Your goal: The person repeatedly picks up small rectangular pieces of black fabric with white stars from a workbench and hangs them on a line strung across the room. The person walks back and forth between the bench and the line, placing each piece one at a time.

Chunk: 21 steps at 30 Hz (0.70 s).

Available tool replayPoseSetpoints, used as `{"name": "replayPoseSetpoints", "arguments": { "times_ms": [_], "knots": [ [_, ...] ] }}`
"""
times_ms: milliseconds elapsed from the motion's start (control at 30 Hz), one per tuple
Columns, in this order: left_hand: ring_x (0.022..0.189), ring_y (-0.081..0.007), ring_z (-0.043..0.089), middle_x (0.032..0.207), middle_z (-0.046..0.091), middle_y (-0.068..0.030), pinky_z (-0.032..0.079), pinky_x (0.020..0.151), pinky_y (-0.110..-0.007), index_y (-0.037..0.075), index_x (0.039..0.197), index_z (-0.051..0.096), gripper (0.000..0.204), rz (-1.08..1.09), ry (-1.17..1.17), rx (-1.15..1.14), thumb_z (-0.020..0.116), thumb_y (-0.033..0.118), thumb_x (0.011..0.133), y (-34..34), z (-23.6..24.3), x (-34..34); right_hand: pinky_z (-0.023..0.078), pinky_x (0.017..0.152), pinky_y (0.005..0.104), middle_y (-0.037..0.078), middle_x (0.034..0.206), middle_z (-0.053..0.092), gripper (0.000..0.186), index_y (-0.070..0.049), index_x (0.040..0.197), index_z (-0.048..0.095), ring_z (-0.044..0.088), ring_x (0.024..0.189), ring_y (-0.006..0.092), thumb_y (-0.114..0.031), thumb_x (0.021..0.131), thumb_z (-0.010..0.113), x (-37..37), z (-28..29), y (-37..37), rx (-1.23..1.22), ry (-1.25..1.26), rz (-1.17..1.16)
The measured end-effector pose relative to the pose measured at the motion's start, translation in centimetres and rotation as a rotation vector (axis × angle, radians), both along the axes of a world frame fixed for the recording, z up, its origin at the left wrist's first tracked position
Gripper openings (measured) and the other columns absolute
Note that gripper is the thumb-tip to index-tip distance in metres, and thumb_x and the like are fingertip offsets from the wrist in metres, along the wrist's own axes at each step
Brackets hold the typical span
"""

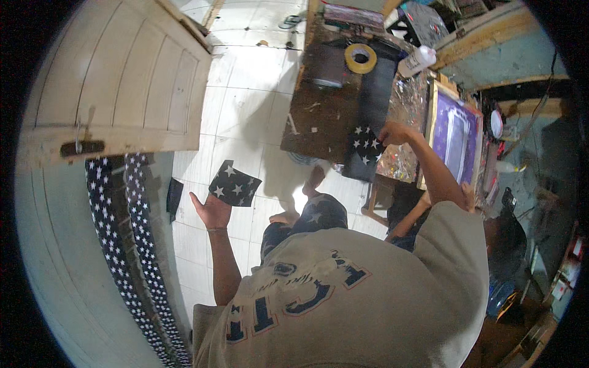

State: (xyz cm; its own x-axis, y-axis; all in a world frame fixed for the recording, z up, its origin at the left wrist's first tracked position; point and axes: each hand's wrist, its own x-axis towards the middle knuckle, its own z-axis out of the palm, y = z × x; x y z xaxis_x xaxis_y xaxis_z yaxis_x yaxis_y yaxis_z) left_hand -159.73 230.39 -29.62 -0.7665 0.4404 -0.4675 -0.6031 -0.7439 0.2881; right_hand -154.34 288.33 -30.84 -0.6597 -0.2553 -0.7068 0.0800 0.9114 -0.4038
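My left hand (213,211) is out over the pale tiled floor, holding a small black cloth piece (236,185) with white stars. Its thumb stands apart, and the cloth hides most of its fingers. On the right, my right hand (396,134) grips the edge of another black star-printed cloth piece (366,146). That piece lies at the near end of a dark strip (375,92) on the brown work table (319,126).
A yellow tape roll (360,59) and a white bottle (417,61) stand on the table. Right of it is a framed purple printing screen (454,135), with another hand (468,196) nearby. Star-printed strips (110,239) hang at left, below a wooden door (123,80).
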Motion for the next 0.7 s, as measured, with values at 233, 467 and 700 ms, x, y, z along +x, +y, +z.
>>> {"name": "replayPoseSetpoints", "arguments": {
  "times_ms": [233,467,700],
  "knots": [
    [0.123,-0.0294,0.036,0.135,0.037,-0.0157,0.023,0.105,-0.042,-0.001,0.133,0.027,0.084,0.361,0.074,0.087,0.035,0.065,0.082,-18.8,0.1,8.9,0.041,0.063,0.0278,0.004,0.072,0.056,0.007,0.001,0.081,0.058,0.049,0.068,0.0117,0.001,0.074,0.059,-3.0,7.7,-23.8,-0.394,0.398,0.009],
    [0.117,-0.0297,0.046,0.127,0.044,-0.0209,0.034,0.1,-0.04,-0.008,0.127,0.033,0.083,0.74,0.275,-0.003,0.03,0.063,0.085,-43.6,3.2,24.4,0.045,0.064,0.0299,0.007,0.073,0.061,0.014,0.003,0.084,0.061,0.054,0.069,0.014,-0.008,0.077,0.058,-4.0,4.8,-60.9,-0.517,0.539,-0.069],
    [0.115,-0.0308,0.047,0.127,0.044,-0.0218,0.035,0.099,-0.043,-0.009,0.124,0.037,0.079,1.241,0.354,-0.084,0.031,0.06,0.086,-55.7,1.0,42.6,0.043,0.059,0.0209,0.002,0.074,0.059,0.01,-0.001,0.087,0.061,0.052,0.068,0.0062,-0.005,0.079,0.056,-1.4,2.1,-89.2,-0.952,0.205,-0.001]
  ]
}}
